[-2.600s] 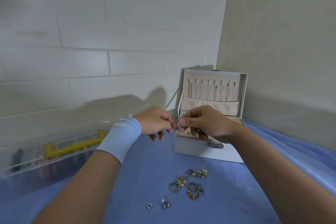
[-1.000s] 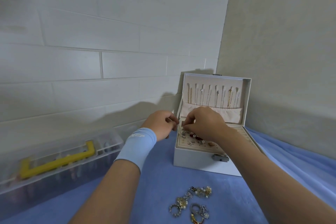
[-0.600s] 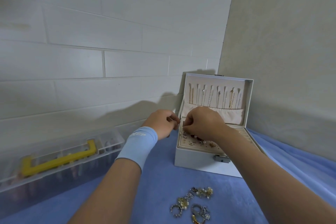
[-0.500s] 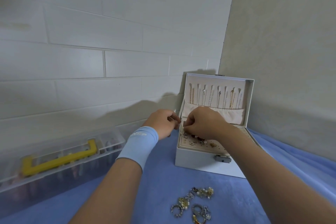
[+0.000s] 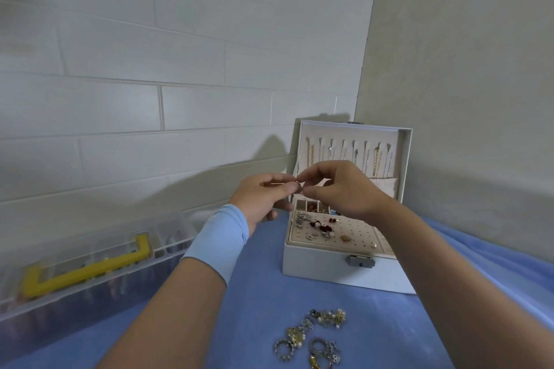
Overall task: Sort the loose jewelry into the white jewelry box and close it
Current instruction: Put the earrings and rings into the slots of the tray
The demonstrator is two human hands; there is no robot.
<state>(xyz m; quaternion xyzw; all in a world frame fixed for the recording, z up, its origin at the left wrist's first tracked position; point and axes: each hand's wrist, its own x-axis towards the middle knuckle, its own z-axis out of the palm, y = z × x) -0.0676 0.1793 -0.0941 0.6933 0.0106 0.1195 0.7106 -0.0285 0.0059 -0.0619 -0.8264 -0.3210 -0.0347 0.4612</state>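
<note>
**A:** We begin with the big things. The blue cloth (image 5: 254, 293) covers the table, and the clear case (image 5: 90, 266) with a yellow handle lies at our left, well apart from the work.

**B:** Then comes the white jewelry box (image 5: 329, 266), near the corner of the walls. Its lid (image 5: 403, 141) stands upright with chains (image 5: 376, 163) hanging inside. Its perforated panel (image 5: 350, 231) holds several earrings.

**A:** Above the box's back left corner our left hand (image 5: 263, 195) and right hand (image 5: 338, 189) meet. On each, thumb and forefinger are closed to a pinch on one small piece (image 5: 299, 186), and the other fingers are loosely curled. It is too small to say what it is.

**B:** We judge we are in the sorting step. The next move calls for a fine lowering to a free hole or compartment.

**A:** The loose jewelry (image 5: 311, 335) lies in a heap on the cloth in front of the box, so closing is far off. The heap looks tangled, and our right forearm hides the box's right side.
</note>
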